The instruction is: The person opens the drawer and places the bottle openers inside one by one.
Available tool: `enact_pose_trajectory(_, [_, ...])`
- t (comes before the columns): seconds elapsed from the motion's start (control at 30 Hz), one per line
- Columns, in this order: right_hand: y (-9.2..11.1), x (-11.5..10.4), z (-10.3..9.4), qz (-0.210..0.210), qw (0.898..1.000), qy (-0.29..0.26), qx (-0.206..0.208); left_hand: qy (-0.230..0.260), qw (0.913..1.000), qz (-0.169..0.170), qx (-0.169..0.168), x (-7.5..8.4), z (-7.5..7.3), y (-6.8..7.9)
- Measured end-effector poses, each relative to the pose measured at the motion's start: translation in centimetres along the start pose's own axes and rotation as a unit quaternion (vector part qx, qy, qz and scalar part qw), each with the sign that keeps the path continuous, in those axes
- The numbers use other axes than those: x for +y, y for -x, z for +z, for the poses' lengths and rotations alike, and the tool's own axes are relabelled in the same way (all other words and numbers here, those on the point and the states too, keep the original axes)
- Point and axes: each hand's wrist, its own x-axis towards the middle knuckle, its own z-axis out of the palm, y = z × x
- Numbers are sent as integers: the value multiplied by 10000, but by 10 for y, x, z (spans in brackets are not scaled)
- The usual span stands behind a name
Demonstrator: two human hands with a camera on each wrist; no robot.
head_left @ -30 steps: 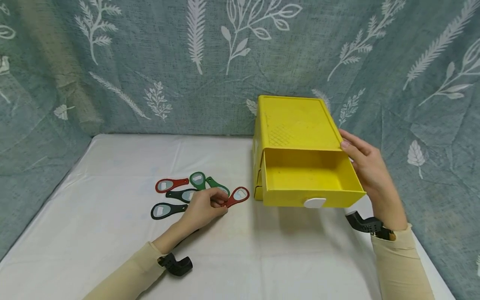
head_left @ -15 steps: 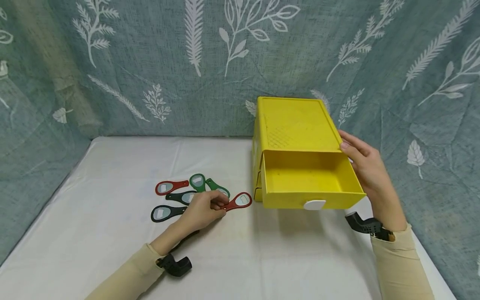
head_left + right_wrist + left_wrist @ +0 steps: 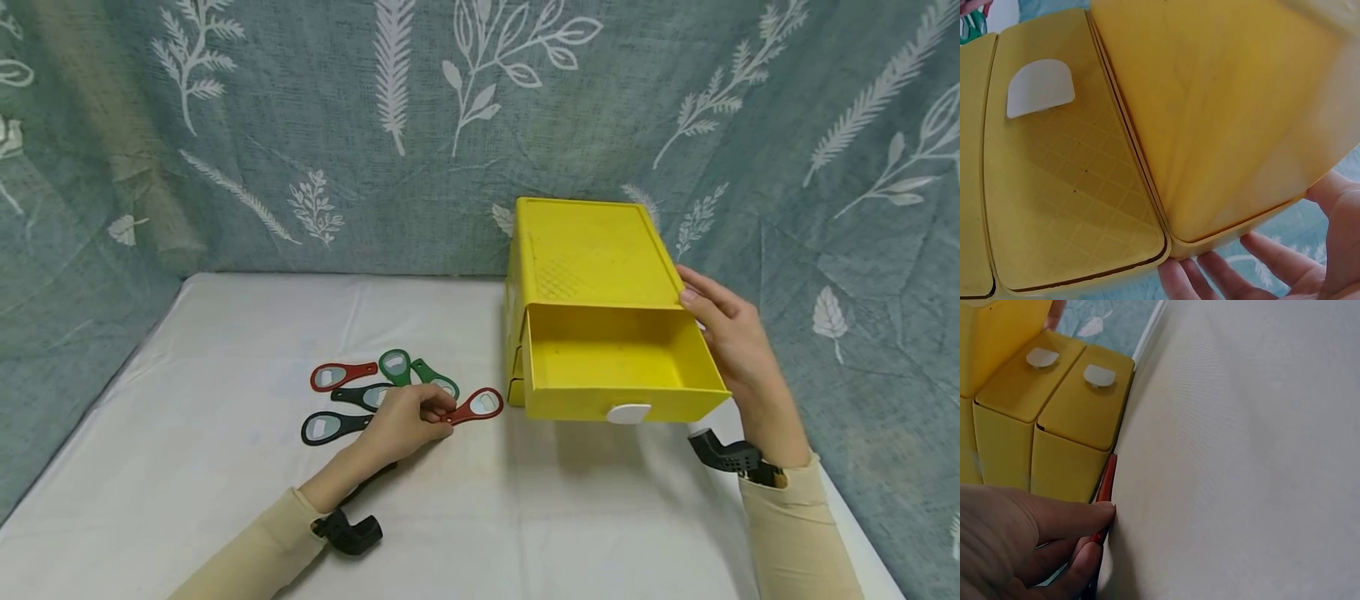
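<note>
My left hand (image 3: pixel 408 421) pinches the handle end of a red bottle opener (image 3: pixel 486 404) between thumb and fingers. In the left wrist view the red opener (image 3: pixel 1107 478) is seen edge-on, near the foot of the yellow drawer unit (image 3: pixel 592 250). Its top drawer (image 3: pixel 562 403) is pulled out, with a white tab on the front. Against the unit's right side, near the upper front corner, rests my right hand (image 3: pixel 738 342). The right wrist view shows its extended fingers (image 3: pixel 1225 275) touching the yellow side wall.
Left of the unit lie another red bottle opener (image 3: pixel 341 375), two green ones (image 3: pixel 395 364) and black ones (image 3: pixel 330 427), some partly behind my left hand. A dark piece (image 3: pixel 369 482) shows beneath my left wrist. A patterned cloth (image 3: pixel 420 208) hangs behind the white table (image 3: pixel 240 350).
The pinched red bottle opener has shifted slightly right, toward the drawer unit, and turned a little flatter. My right hand stays on the unit's side. The head view tilts slightly.
</note>
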Motion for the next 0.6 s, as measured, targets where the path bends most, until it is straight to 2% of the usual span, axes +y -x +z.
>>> enact_pose_trajectory(0.27, [0, 0, 0, 47, 10000, 26, -47, -108, 9999, 4, 54, 1, 1, 1])
enact_pose_trajectory(0.6, [0, -1, -1, -16, 9999, -60, -87, -485, 9981, 375, 50, 0, -2, -2])
